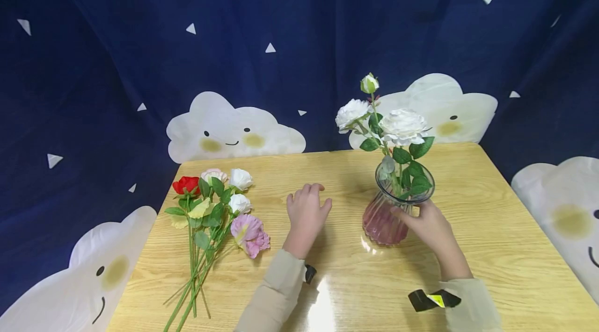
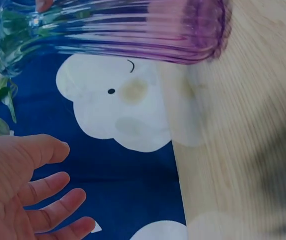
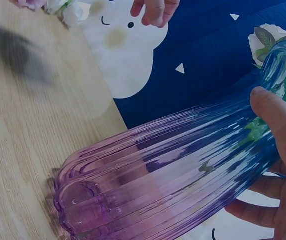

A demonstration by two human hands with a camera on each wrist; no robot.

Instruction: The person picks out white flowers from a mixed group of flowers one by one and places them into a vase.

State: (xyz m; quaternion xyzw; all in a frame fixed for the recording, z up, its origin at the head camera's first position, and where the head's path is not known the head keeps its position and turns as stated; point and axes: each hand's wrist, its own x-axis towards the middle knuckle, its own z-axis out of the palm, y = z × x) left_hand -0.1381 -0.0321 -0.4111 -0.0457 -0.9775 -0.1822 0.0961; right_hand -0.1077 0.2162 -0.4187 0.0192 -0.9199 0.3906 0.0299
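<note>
A ribbed glass vase (image 1: 386, 220), pink-purple low down and bluish at its flared rim, stands on the table to the right of the middle. My right hand (image 1: 432, 225) grips it just below the rim; in the right wrist view the thumb (image 3: 270, 107) lies along the near side and the fingers pass behind the glass. White flowers (image 1: 403, 127) with green leaves and a bud rise out of the vase. Left of it, my left hand (image 1: 306, 215) hovers over the table holding nothing, its fingers (image 2: 58, 207) loosely bent and apart, as the left wrist view shows.
On the table's left side lies a loose bunch of flowers: a red rose (image 1: 186, 185), white roses (image 1: 241, 204), a purple bloom (image 1: 250, 235), and pale ones, stems (image 1: 192, 285) pointing toward the front. A dark blue curtain (image 1: 281, 10) with clouds hangs behind the wooden table (image 1: 304, 166).
</note>
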